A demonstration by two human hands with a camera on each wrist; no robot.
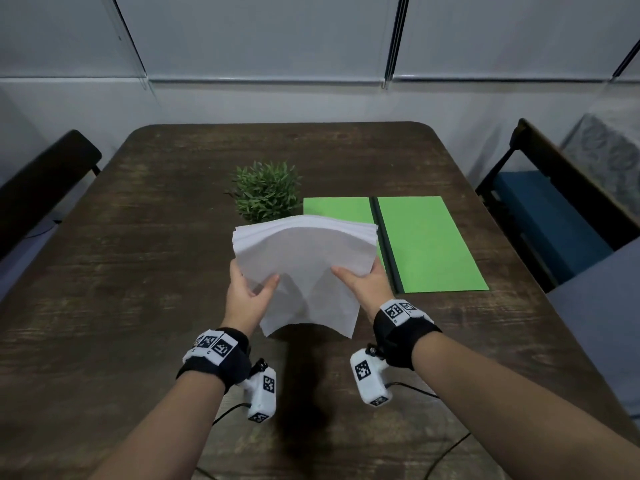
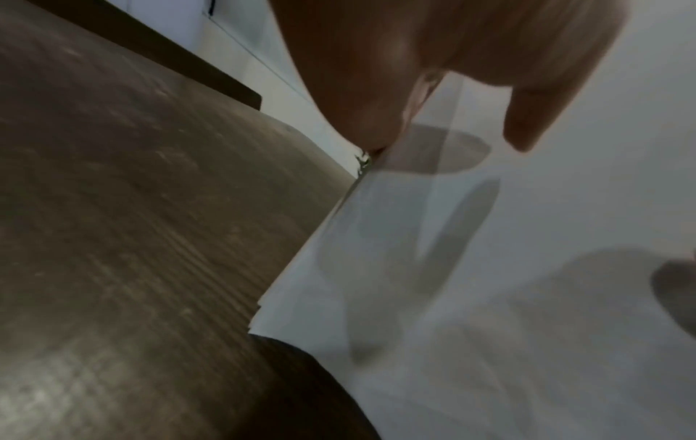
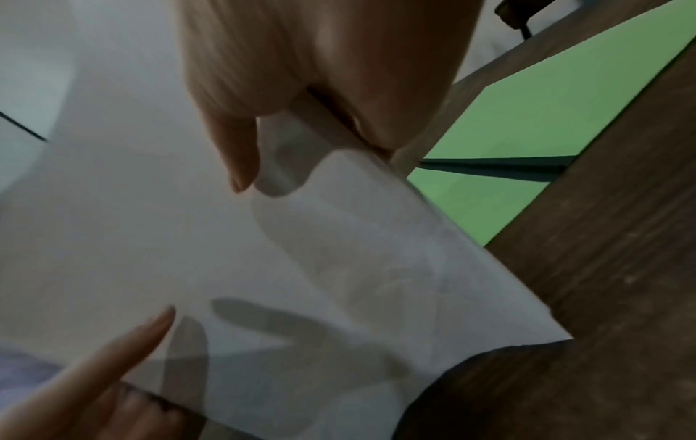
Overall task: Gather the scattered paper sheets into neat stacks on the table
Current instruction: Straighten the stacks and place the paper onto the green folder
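From the head camera, both hands hold a thick sheaf of white paper sheets [image 1: 304,261] lifted off the dark, worn wooden table [image 1: 138,271], over its middle. The left hand [image 1: 247,296] grasps the sheaf's left edge, thumb on top and fingers beneath; the right hand [image 1: 363,282] grasps the right edge the same way. The sheaf arches upward between them, its far edges fanned slightly out of line and its near edge hanging loose above the wood.

The wrist cameras add what the head view hides: in the left wrist view, finger shadows show through the thin paper [image 2: 489,268], and in the right wrist view the left thumb [image 3: 124,351] lies on the top sheet.

Only the head view shows the surroundings. An open bright green folder with a dark spine [image 1: 415,244] lies flat just right of the sheaf, and a small leafy green plant [image 1: 266,190] stands behind it. Bare tabletop lies to the left and in front. A dark chair [image 1: 45,181] stands at the table's left edge, and a chair with a blue seat [image 1: 540,209] at the right.
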